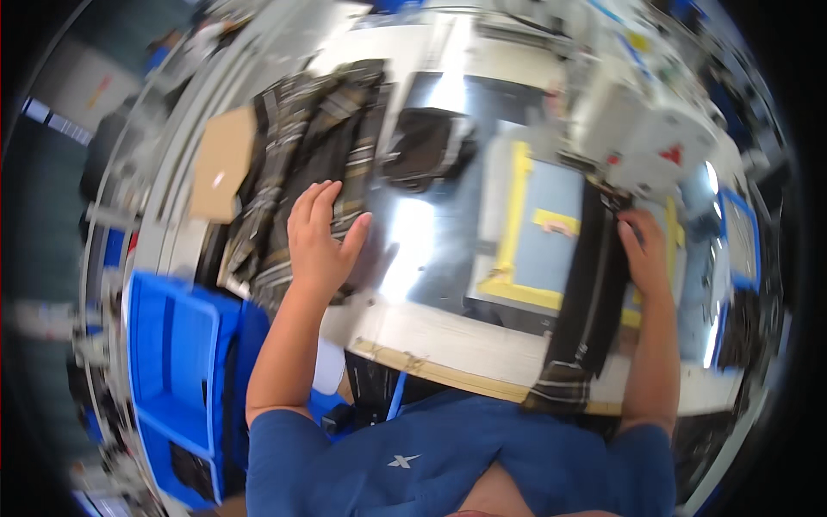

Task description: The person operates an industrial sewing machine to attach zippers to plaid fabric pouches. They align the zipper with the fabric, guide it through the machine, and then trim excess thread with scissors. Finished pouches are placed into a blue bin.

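My left hand [320, 246] is open, fingers spread and thumb apart, beside and partly over a pile of dark plaid cloth pieces [301, 138]. Nothing shows in its grasp. At the sewing machine [642, 129], my right hand [646, 250] has its fingers and thumb closed at the right edge of a long dark fabric strip [590, 276]. The strip runs from the machine head down toward me, and its plaid end [560, 388] lies over the table's front edge. The fingertips are partly blurred.
A folded dark cloth [426, 146] rests on the shiny table plate between my hands. Yellow tape [517, 215] frames a grey-blue panel under the strip. Brown cardboard [224, 164] lies left of the pile. Blue bins [177, 345] stand at lower left; a blue-framed tray [739, 237] is far right.
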A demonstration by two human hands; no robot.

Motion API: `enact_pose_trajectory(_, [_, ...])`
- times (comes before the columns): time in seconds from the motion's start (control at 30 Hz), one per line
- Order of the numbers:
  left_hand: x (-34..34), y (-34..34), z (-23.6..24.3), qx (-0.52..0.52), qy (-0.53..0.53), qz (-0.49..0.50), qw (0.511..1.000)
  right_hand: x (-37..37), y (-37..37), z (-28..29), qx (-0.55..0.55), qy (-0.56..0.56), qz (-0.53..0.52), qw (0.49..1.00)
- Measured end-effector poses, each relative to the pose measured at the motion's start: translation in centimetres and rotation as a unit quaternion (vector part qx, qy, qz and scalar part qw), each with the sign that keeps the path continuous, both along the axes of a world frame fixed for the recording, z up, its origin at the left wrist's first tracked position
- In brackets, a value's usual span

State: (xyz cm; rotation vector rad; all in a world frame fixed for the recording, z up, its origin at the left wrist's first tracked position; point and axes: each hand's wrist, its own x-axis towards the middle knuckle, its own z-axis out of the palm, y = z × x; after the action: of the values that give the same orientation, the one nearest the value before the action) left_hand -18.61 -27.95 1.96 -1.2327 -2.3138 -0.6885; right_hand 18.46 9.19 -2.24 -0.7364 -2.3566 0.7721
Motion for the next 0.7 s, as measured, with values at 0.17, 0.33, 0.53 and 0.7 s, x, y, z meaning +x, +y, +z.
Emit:
enact_pose_trajectory(0.17, [-7.1, -17.8, 1.8, 0.022, 0.058, 0.189, 0.98, 2.4, 2.7, -3.0, -0.017, -0.03, -0.001, 0.999])
enact_pose_trajectory(0.33, [-12.4, -42.4, 2.5, -0.038, -0.09, 0.49, 0.866, 3.1, 5.5, -4.8, 0.029, -0.06, -0.01, 0.998])
enact_pose_trajectory(0.53, [-11.3, -61.2, -5.5, -0.241, -0.332, 0.491, 0.769, 2.4, 6.6, -5.0, 0.031, -0.085, -0.018, 0.996])
enact_pose_trajectory(0.7, [-9.8, -57.7, -9.4, -0.222, -0.434, 0.493, 0.72, 4.3, 8.4, -5.8, 0.034, -0.084, -0.044, 0.995])
